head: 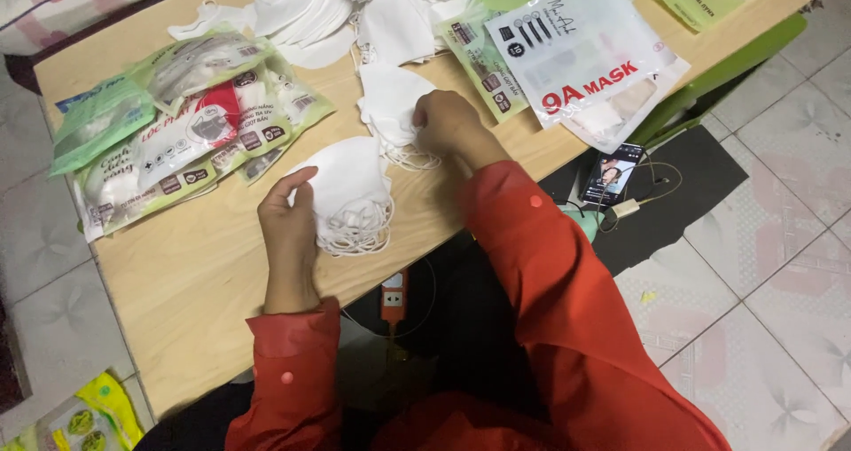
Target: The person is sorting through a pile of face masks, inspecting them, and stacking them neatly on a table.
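A person in red sleeves sits at a low, pale wooden table (204,274), seen from above by a camera on their own head.

The left hand (288,229) holds a stack of white folded face masks (346,189) near the middle of the table. Its fingers are closed around the stack's left edge, thumb on top. The masks' ear loops (359,234) hang in a loose tangle from the stack's lower side.

The right hand (452,125) is curled shut on a second, smaller bunch of white masks (390,101), just beyond and to the right of the first stack. It probably pinches one or two masks, but the hand hides its own fingertips, so the exact grip cannot be told.

More loose white masks (310,12) lie heaped at the far edge. Green-and-white printed pouches (177,132) fan out on the left. A large clear-and-white pouch (585,61) lies on the right and hangs partly over the table's edge.

On the floor to the right, a phone (610,174) lies on a dark mat with a cable plugged in. An orange power strip (394,298) sits under the table near the person's knees.

Likely risks from here:
- The dangling loops could snag on each other, so lifting one mask drags others along and spoils the stack.
- The two bunches lie close together, and their loops could knot.
- The overhanging pouch could slide off onto the phone if an elbow nudges it.
- Masks pushed toward the near edge could drop to the tiled floor and be soiled.
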